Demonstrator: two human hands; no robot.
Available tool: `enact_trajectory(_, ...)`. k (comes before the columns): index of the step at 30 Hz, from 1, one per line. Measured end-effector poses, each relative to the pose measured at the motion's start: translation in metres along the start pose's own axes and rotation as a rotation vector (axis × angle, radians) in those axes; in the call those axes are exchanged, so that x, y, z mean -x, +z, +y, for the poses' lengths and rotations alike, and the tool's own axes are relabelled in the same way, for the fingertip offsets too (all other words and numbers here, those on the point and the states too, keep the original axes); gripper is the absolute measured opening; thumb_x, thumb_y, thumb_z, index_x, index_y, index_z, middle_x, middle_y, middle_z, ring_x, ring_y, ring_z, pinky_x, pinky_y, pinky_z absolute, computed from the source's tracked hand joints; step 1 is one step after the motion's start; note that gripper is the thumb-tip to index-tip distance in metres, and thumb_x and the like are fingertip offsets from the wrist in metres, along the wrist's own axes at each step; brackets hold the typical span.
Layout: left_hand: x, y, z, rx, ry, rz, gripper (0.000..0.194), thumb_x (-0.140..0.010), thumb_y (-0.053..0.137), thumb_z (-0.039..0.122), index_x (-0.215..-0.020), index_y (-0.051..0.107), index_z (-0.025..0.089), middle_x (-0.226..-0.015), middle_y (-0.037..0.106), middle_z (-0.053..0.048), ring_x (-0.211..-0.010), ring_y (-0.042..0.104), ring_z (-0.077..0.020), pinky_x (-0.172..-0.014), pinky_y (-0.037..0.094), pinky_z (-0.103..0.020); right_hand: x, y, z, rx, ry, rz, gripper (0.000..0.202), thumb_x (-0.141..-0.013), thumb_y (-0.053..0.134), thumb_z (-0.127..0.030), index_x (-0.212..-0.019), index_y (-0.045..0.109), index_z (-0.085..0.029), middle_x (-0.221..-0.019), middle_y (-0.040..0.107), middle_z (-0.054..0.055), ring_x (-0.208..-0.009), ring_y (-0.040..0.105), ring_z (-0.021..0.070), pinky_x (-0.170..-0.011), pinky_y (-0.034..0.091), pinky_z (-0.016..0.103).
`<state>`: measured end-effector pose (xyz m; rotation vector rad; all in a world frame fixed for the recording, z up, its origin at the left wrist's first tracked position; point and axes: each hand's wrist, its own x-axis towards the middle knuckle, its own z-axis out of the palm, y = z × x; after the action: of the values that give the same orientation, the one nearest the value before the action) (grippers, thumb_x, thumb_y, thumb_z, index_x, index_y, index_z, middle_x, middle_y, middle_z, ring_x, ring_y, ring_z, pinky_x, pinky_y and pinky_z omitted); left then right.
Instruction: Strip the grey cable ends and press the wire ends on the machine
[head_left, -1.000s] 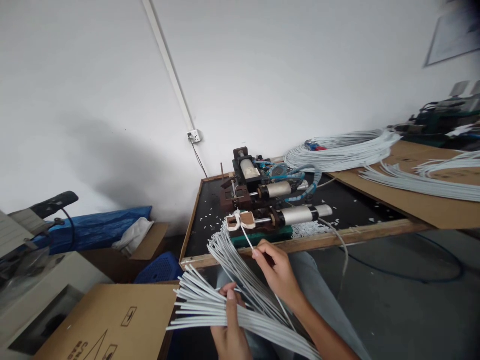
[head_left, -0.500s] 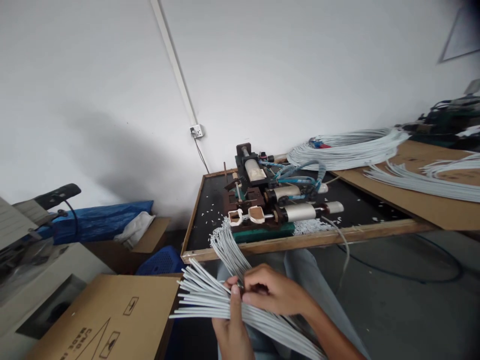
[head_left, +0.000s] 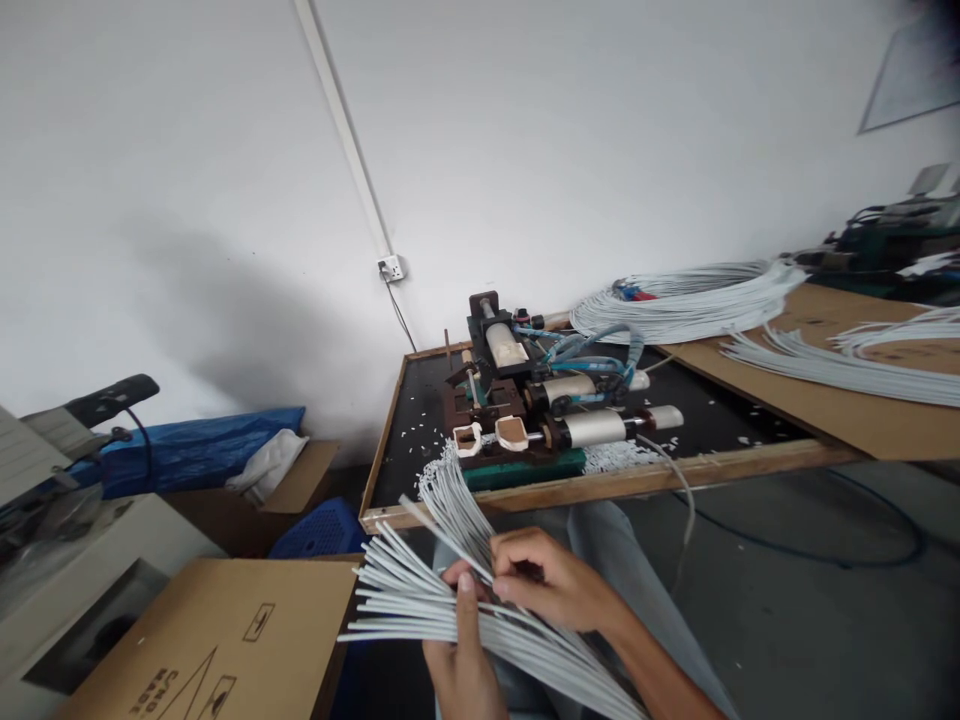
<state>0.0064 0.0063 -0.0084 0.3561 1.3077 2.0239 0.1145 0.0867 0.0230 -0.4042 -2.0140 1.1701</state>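
A bundle of white cables (head_left: pixel 409 600) lies across my lap, its cut ends fanned out to the left. My left hand (head_left: pixel 466 640) is closed around the bundle, thumb on top. Just right of it, my right hand (head_left: pixel 547 580) pinches a single white cable (head_left: pixel 442 530), whose end points up and left above the fan. Behind my hands a second bunch of white cables (head_left: pixel 454 495) hangs over the table's front edge, ends toward the machine. The machine (head_left: pixel 517 390), with metal cylinders and blue hoses, stands on the black table.
Small white offcuts (head_left: pixel 615 455) are scattered around the machine. Coiled white cables (head_left: pixel 690 300) and a cardboard sheet (head_left: pixel 810 400) lie on the right. At left are a cardboard box (head_left: pixel 247 620) and a blue basket (head_left: pixel 319 530). The wooden table edge (head_left: pixel 615 483) runs before my knees.
A single cable now stands out above the fanned bundle, held in my right hand's pinch. My left hand keeps its grip on the bundle. The view has shifted slightly.
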Motion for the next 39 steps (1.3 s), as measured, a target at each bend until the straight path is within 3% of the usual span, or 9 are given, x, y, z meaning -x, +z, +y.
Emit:
enact_trajectory(3,0.000,-0.001,-0.001,-0.035,0.069,-0.015,0.048,-0.070,0.084,0.058,-0.094,0.076,0.017,-0.071,0.064,0.001,-0.071,0.058,-0.0164,-0.069,0.046,-0.025,0.004,-0.001,0.002,0.058,-0.011,0.241,0.031,-0.096,0.052,-0.025,-0.066,0.047,-0.021,-0.068,0.047,-0.003,-0.062,0.047,0.0134,-0.059,0.034,0.025)
enact_trajectory(6,-0.001,-0.001,0.000,-0.005,0.046,-0.028,0.049,-0.068,0.085,0.058,-0.091,0.076,0.017,-0.070,0.063,0.001,-0.069,0.056,-0.0161,-0.069,0.044,-0.025,0.006,0.000,0.006,0.178,-0.045,0.551,0.030,-0.099,0.050,-0.025,-0.069,0.050,-0.021,-0.068,0.050,-0.003,-0.063,0.050,0.0140,-0.060,0.038,0.025)
enact_trajectory(9,-0.001,0.000,0.002,0.018,-0.001,-0.021,0.054,-0.060,0.089,0.060,-0.088,0.075,0.017,-0.071,0.064,0.000,-0.072,0.057,-0.0172,-0.071,0.045,-0.026,0.004,0.002,0.013,0.228,-0.036,0.683,0.028,-0.101,0.049,-0.026,-0.073,0.051,-0.022,-0.069,0.052,-0.002,-0.063,0.051,0.0147,-0.061,0.038,0.026)
enact_trajectory(14,0.004,0.004,0.007,0.021,0.012,-0.028,0.048,-0.067,0.086,0.058,-0.089,0.073,0.018,-0.071,0.064,0.002,-0.072,0.056,-0.0152,-0.071,0.043,-0.024,-0.001,0.004,0.018,0.286,-0.021,0.700,0.030,-0.100,0.052,-0.026,-0.071,0.051,-0.022,-0.065,0.050,-0.003,-0.060,0.049,0.0142,-0.060,0.037,0.026)
enact_trajectory(19,0.004,0.004,0.006,0.014,-0.006,-0.004,0.054,-0.060,0.089,0.060,-0.088,0.072,0.017,-0.069,0.064,0.001,-0.071,0.056,-0.0163,-0.069,0.043,-0.025,-0.001,0.005,0.016,0.318,-0.025,0.674,0.031,-0.101,0.051,-0.026,-0.070,0.051,-0.021,-0.066,0.051,-0.003,-0.061,0.050,0.0139,-0.060,0.038,0.025)
enact_trajectory(23,0.001,0.002,0.004,-0.013,0.021,-0.001,0.051,-0.066,0.086,0.059,-0.090,0.073,0.016,-0.072,0.065,0.000,-0.072,0.058,-0.0176,-0.071,0.044,-0.027,-0.001,0.007,0.016,0.334,-0.029,0.670,0.032,-0.101,0.050,-0.026,-0.070,0.048,-0.022,-0.064,0.049,-0.004,-0.059,0.048,0.0133,-0.059,0.037,0.025)
enact_trajectory(27,0.000,0.000,0.004,-0.019,0.022,-0.004,0.054,-0.062,0.087,0.061,-0.088,0.073,0.015,-0.070,0.064,-0.001,-0.070,0.059,-0.0192,-0.068,0.045,-0.029,-0.003,0.007,0.016,0.346,-0.029,0.678,0.032,-0.101,0.050,-0.026,-0.069,0.048,-0.022,-0.066,0.050,-0.003,-0.061,0.049,0.0142,-0.060,0.037,0.026)
enact_trajectory(39,0.006,0.006,0.007,0.044,0.052,-0.011,0.047,-0.065,0.088,0.056,-0.087,0.073,0.017,-0.070,0.064,0.002,-0.069,0.056,-0.0142,-0.069,0.044,-0.023,-0.004,0.005,0.017,0.351,-0.030,0.664,0.032,-0.102,0.049,-0.028,-0.070,0.048,-0.022,-0.067,0.051,-0.002,-0.063,0.051,0.0153,-0.062,0.039,0.027)
